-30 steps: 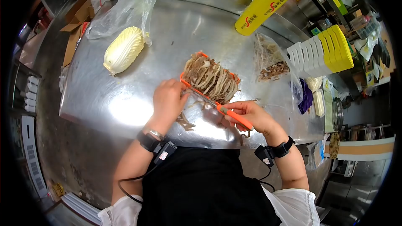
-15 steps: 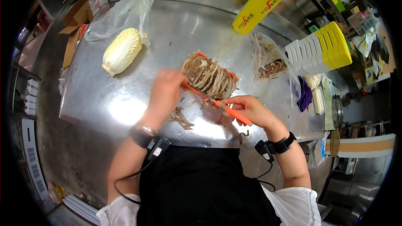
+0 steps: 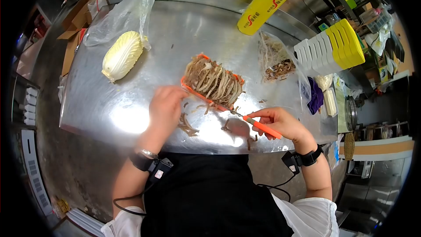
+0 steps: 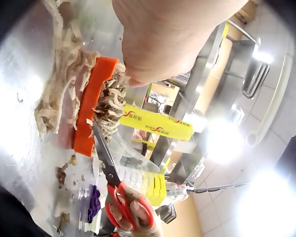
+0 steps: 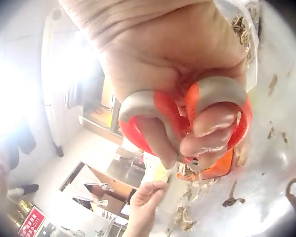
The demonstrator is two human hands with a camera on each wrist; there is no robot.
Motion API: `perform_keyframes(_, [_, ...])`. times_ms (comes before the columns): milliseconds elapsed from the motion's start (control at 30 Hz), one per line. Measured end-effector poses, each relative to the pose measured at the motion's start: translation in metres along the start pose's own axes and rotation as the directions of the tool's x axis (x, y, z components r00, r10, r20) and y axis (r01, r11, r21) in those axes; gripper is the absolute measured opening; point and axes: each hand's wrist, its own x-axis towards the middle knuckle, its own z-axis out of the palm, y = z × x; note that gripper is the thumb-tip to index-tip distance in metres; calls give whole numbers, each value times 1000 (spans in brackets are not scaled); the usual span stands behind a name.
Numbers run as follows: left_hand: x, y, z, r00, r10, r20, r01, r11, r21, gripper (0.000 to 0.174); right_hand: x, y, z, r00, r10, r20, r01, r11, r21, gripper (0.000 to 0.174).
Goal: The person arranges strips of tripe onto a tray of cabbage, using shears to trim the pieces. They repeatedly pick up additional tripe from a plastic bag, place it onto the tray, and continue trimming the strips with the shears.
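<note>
An orange tray [image 3: 210, 102], heaped with brown and whitish shredded strips [image 3: 215, 79], lies on the metal table. My right hand [image 3: 280, 123] holds scissors [image 3: 265, 129] with orange-red and grey handles, fingers through the loops [image 5: 214, 94] in the right wrist view. In the left wrist view the blades [image 4: 104, 153] reach the tray's side wall [image 4: 91, 103], near its lower end. At the tray's left corner is my left hand [image 3: 164, 107], blurred in the head view. The right wrist view shows this left hand [image 5: 144, 205] with loosely bent fingers near the strips.
Loose scraps [image 3: 187, 126] lie in front of the tray. A napa cabbage [image 3: 123, 56] sits at left beside a clear plastic bag [image 3: 125, 22]. Behind and right are a yellow cling-film tube [image 3: 258, 13], a bag of strips [image 3: 278, 68], stacked containers [image 3: 329, 46] and a purple cloth [image 3: 315, 96].
My right hand and the scissors have moved right, away from the tray's middle to its right end. The left hand has moved slightly left and down at the tray's corner.
</note>
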Motion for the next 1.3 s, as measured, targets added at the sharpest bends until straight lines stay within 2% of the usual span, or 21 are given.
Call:
perform_keyframes(233, [-1,9,-1,1000,8,23,-8,1000,-18,23,10,-3,-6,999,-8,42,7,1000,23,35])
perform_keyframes(333, [-1,12,1,999,9,38,-8,1000,-29,23,14,-4,-11,998,33,60,-31,999,-31,34])
perform_keyframes(533, [1,18,9,997,21,68,-18,999,-40,22,22,-16,-17,994,39,97,-16,973,-230,36])
perform_keyframes(633, [4,22,5,997,36,68,-34,999,-33,21,16,-19,-23,997,24,77,-8,980,-197,35])
perform_keyframes(767, [0,15,5,997,3,77,-1,1000,-26,20,4,-23,-25,995,80,67,-69,985,-156,35])
perform_keyframes(867, [2,10,6,997,12,82,-12,1000,6,22,7,-18,-20,998,48,50,-36,976,-213,36])
perform_keyframes(967, [4,4,-5,997,-12,75,11,1000,7,20,-21,-12,-27,996,-82,23,85,980,-179,35])
perform_keyframes(1033, [2,-12,-10,993,-73,93,69,997,40,17,-44,-8,-26,999,-11,-45,11,1000,-8,37])
perform_keyframes(1133, [8,-31,-13,969,-225,105,226,974,3,14,-59,30,-18,973,-37,-227,75,984,162,36])
perform_keyframes(1200, [14,-44,-13,974,-189,124,185,982,48,15,-63,50,-5,926,-14,-377,101,972,213,35])
perform_keyframes(1267, [17,-40,-15,969,-179,169,171,983,62,14,-62,71,6,830,-30,-557,30,1000,-10,35])
perform_keyframes(1300, [13,-39,-17,942,-249,224,241,968,65,19,-60,80,9,768,-64,-638,-17,993,-120,35])
